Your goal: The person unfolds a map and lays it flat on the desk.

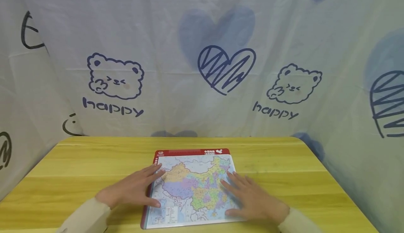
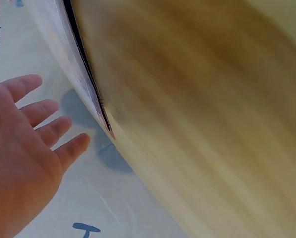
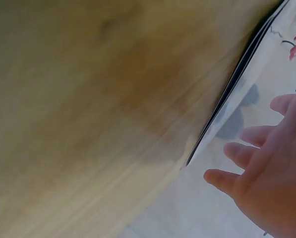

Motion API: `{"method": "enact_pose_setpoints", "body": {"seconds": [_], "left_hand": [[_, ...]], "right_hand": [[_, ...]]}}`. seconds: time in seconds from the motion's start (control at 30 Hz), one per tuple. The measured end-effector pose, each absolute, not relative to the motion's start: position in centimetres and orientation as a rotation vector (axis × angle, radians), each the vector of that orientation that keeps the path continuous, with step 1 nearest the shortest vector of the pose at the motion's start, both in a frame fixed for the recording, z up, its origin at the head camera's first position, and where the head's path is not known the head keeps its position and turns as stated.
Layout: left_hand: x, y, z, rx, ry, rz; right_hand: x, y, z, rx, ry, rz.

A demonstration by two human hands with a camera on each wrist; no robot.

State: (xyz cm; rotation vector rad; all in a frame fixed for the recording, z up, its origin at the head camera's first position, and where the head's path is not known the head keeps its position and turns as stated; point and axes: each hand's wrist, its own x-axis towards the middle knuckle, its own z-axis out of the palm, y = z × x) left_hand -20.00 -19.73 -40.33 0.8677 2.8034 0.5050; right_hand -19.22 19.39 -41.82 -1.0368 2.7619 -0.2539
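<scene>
A map of China [image 1: 189,191] printed on a flat board with a red top border lies near the front of the table. Over its left edge is my left hand [image 1: 135,187], fingers spread and nearly straight. Across the board, my right hand [image 1: 252,196] is spread over the right edge in the same way. Both wrist views show the left palm [image 2: 19,148] and the right hand [image 3: 271,158] holding nothing, a little apart from the thin dark edge of the board. The lower right corner of the map is hidden by the right hand.
The yellow wood-grain table [image 1: 284,166] extends to both sides of the board. Behind it hangs a white cloth [image 1: 170,96] with blue hearts, bear drawings and the word "happy"; it also covers the left and right sides.
</scene>
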Motion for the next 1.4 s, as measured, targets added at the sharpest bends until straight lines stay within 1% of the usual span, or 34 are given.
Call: {"method": "enact_pose_setpoints", "body": {"seconds": [0.43,0.7,0.83,0.97,1.2,1.4], "left_hand": [[-21.2,-18.9,-40.6,0.874,2.707,0.453],[-21.2,-18.8,-41.0,0.845,2.677,0.429],[-21.2,-18.7,-41.1,0.838,2.671,0.425],[-20.9,-18.5,-41.1,0.824,2.686,0.404],[-19.8,-18.1,-41.1,0.807,2.691,0.369],[-19.1,-17.9,-41.4,0.761,2.677,0.372]], "right_hand": [[-19.0,18.9,-41.7,-1.008,2.693,-0.194],[-19.2,18.6,-41.8,-0.946,2.661,-0.159],[-19.4,18.9,-42.0,-0.968,2.665,-0.172],[-19.8,19.5,-42.3,-0.998,2.681,-0.194],[-20.6,20.0,-42.1,-0.891,2.692,-0.236],[-20.9,20.0,-41.7,-0.900,2.695,-0.247]]}}
